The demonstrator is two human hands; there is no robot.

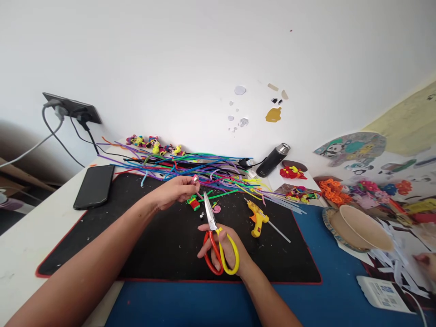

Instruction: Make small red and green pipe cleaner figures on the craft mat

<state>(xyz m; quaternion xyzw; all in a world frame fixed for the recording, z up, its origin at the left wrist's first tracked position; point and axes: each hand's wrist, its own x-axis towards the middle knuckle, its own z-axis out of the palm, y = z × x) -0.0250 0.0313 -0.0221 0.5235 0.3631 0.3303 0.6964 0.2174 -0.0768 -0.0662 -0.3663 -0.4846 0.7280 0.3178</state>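
My left hand [182, 190] is closed in a pinch on a small pink-and-white piece [196, 180], whose exact kind is too small to make out. My right hand [225, 250] has its thumb and fingers in the handles of a pair of scissors [210, 220], one loop red and one yellow. The blades point up and away, their tips just right of my left fingers and nearly together. Below the left fingers lie a red-and-green piece [194, 203] and a pink coil [216, 208] on the black mat [153, 245].
Many coloured pipe cleaners [184, 169] spread along the wall. A yellow glue gun [258, 219] rests on the mat's right side. A black flask [273, 160], a phone [94, 186], small figures [155, 144] and a bowl [366, 227] stand around. Another person's hand [425, 261] shows at far right.
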